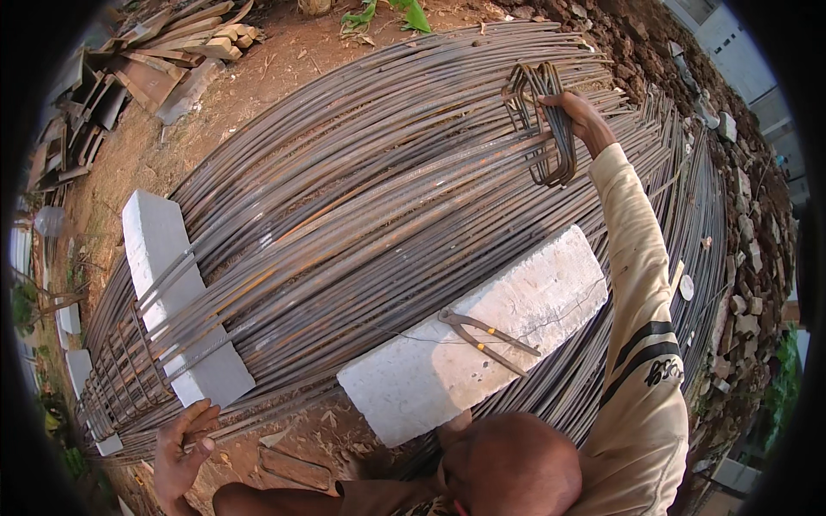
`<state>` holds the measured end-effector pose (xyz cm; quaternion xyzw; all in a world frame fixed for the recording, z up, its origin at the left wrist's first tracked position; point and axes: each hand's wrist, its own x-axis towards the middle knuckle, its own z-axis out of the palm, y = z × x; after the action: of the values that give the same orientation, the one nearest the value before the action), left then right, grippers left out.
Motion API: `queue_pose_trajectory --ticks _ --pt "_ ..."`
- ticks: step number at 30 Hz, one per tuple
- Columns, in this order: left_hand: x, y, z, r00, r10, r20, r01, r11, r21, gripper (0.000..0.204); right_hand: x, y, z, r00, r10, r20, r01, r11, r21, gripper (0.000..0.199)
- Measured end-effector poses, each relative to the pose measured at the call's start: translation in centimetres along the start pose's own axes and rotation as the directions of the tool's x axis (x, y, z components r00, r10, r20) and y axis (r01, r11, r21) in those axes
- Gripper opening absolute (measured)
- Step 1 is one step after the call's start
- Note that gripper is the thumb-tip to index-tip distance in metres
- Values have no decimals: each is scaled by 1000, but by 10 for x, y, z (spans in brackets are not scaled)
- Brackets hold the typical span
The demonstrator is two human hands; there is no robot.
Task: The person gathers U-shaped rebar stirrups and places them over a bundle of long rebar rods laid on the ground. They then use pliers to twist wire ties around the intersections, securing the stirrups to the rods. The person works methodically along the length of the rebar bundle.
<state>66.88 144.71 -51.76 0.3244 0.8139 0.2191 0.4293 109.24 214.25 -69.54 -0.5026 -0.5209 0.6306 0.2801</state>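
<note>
Clasped round a bundle of bent stirrups, our right hand holds them over the long steel bars at the upper right of the frame; we cannot tell whether any bars pass through them. Our left hand, at the lower left, has its fingers loosely apart and holds nothing. These stirrups already have their rectangular form, so we judge their bending done, while we see no ties fixing them. Pliers lie unused on the pale concrete block at lower centre. Some bars rest across the second block at left, and near it a crossed-bar cage looks at least partly assembled. A co-worker's head shows at the bottom edge.
</note>
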Motion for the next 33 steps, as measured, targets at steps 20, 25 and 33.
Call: queue_pose_trajectory --ticks 20,25,33 --pt "-24 -64 34 993 117 -18 -118 981 -155 60 -52 -6 223 906 101 410 -76 994 -76 12" --pt "23 -90 33 983 166 -80 -183 934 -306 47 -109 7 340 864 114 491 -121 992 -17 17" --pt "110 -92 31 812 272 -516 -397 906 -147 34 -201 43 521 820 168 548 -229 973 44 22"
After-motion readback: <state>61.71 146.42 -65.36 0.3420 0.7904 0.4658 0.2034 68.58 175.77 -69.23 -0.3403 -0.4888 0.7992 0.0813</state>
